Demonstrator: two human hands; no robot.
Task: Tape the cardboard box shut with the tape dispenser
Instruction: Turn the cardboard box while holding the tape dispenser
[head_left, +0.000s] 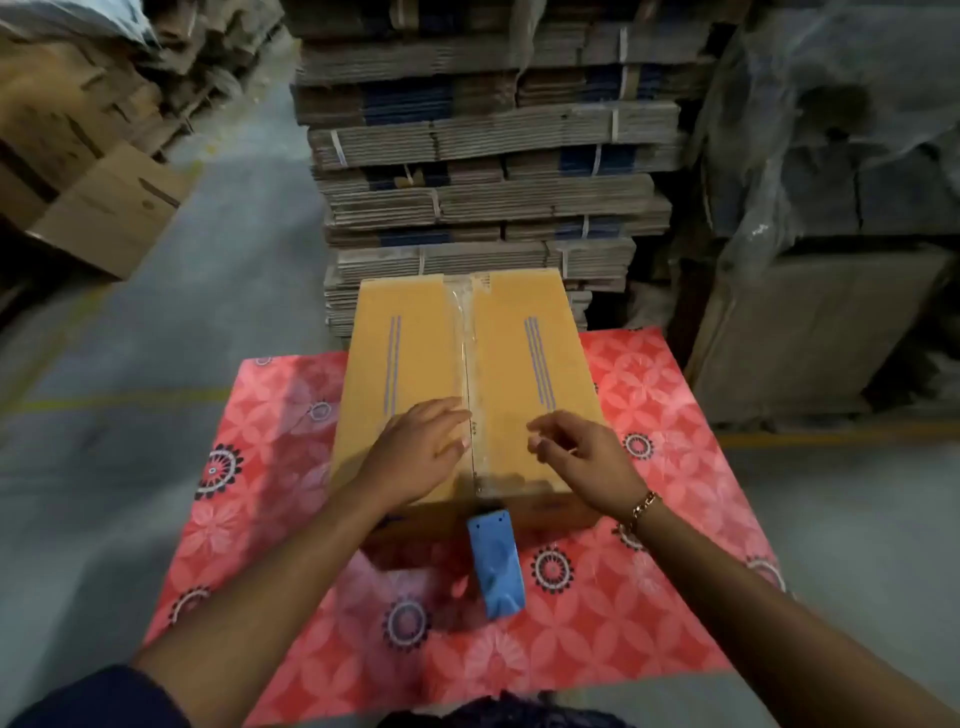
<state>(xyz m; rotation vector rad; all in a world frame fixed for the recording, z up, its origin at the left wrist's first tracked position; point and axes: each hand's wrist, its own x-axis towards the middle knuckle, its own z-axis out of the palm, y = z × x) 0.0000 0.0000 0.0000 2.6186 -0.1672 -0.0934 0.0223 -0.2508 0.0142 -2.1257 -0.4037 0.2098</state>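
Though near, dispenser (496, 561) below hands (421, 452).

Cardboard box (415, 374) on red floral mat (270, 467), flaps shut, clear tape (464, 353) along centre seam. Left hand (421, 449) flat on box top, fingertips at seam. Right hand (579, 449) just above box nr right flap, fingers loosely curled, empty. Blue tape dispenser (496, 564) w/ top end against box's near side. Flattened-carton stack (488, 156) behind.
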